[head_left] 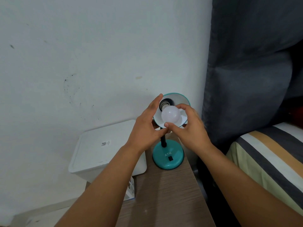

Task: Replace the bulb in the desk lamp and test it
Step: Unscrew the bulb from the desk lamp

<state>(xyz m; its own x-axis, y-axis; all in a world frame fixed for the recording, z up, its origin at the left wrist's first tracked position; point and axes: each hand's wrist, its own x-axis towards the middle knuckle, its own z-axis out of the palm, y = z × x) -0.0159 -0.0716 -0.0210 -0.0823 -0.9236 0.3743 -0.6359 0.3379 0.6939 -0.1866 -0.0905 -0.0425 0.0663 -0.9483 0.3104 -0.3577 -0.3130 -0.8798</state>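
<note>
Here, white bulb (170,115) pinched between right hand (188,126) thumb and fingertips, left hand (146,126) open, steadying teal shade (182,99).

The desk lamp (168,154) has a round teal base that stands on the wooden table (164,194), near its far edge, with white letters ATN and a black switch (171,158) on top. A black neck rises to the shade (178,99), teal outside and white inside, tilted toward the camera. The frosted white bulb (170,115) sits at the dark socket (165,104), unlit
</note>
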